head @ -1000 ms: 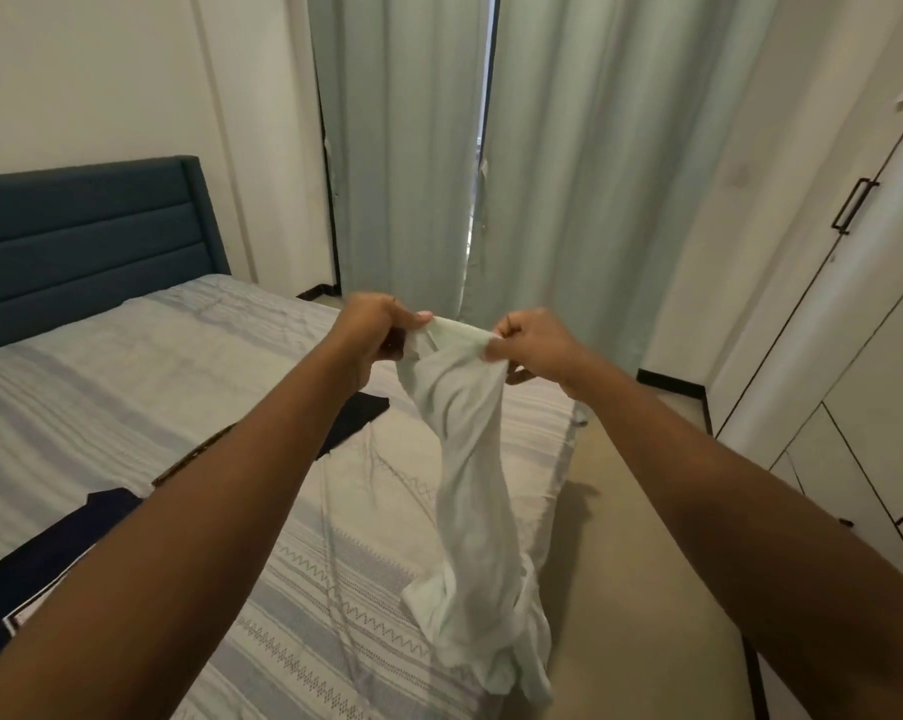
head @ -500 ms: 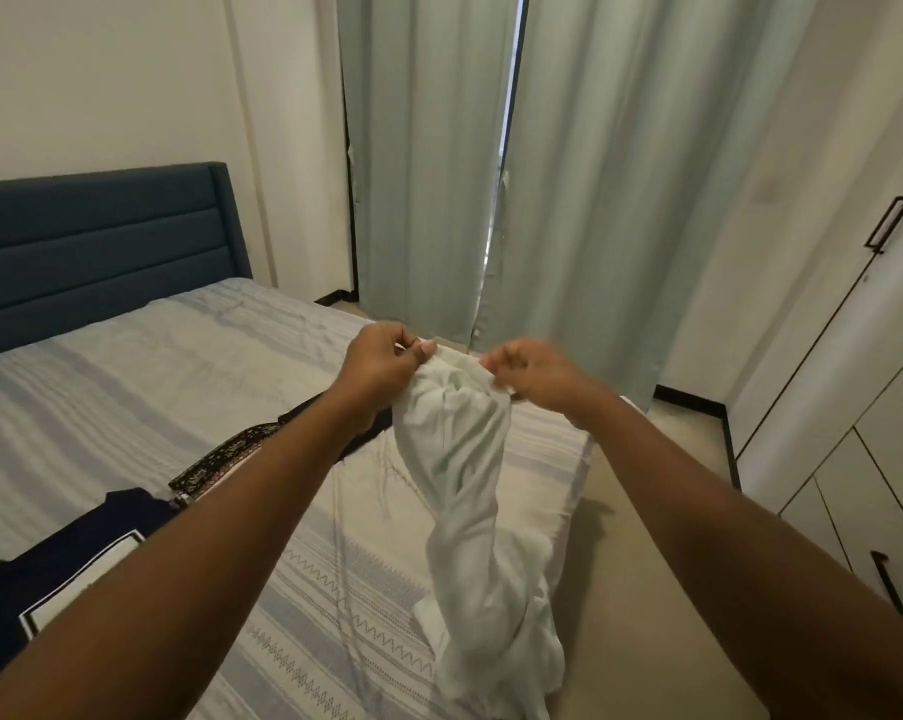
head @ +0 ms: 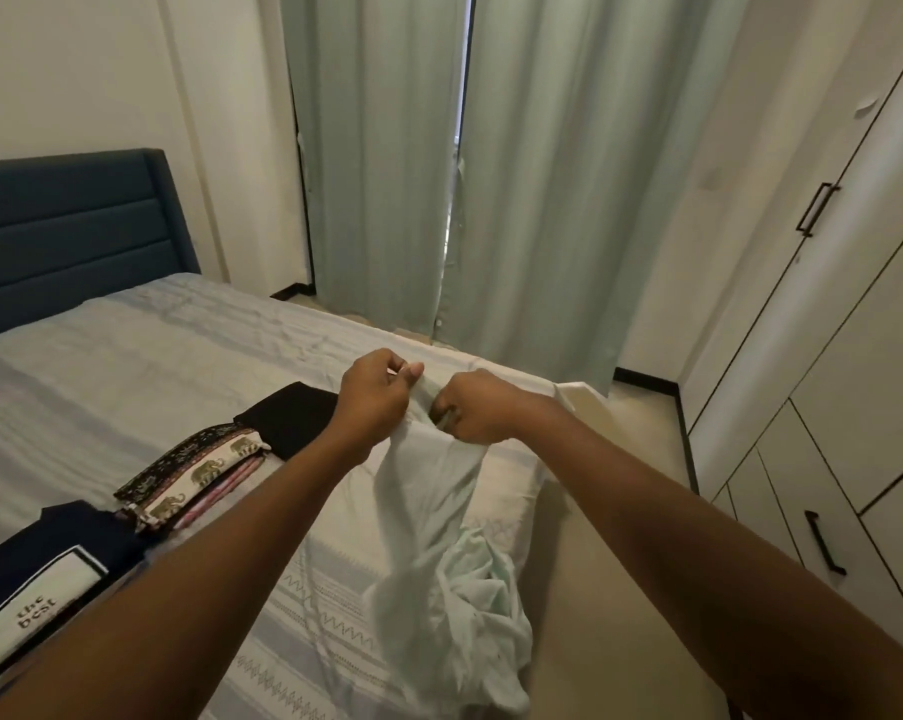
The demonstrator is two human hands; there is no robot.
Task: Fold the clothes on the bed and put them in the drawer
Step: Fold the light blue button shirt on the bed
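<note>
A pale mint garment [head: 439, 537] hangs bunched over the bed's near corner. My left hand [head: 374, 394] pinches its top edge, and my right hand [head: 473, 413] grips the same edge close beside it. Its lower part droops in loose folds past the mattress edge. On the bed [head: 127, 366] lie a folded black piece [head: 293, 418], a folded elephant-print cloth [head: 195, 470] and a dark navy shirt [head: 39, 574] with a white label. The wardrobe on the right has drawers [head: 823, 522] with black handles, all closed.
A blue padded headboard [head: 70, 231] stands at the back left. Pale green curtains [head: 470, 174] hang behind the bed. Beige floor [head: 621, 511] runs between the bed and the tall white wardrobe [head: 828, 304].
Both hands have come lower and closer together with the garment's top edge. The view has tilted down, bringing the folded clothes on the bed into sight.
</note>
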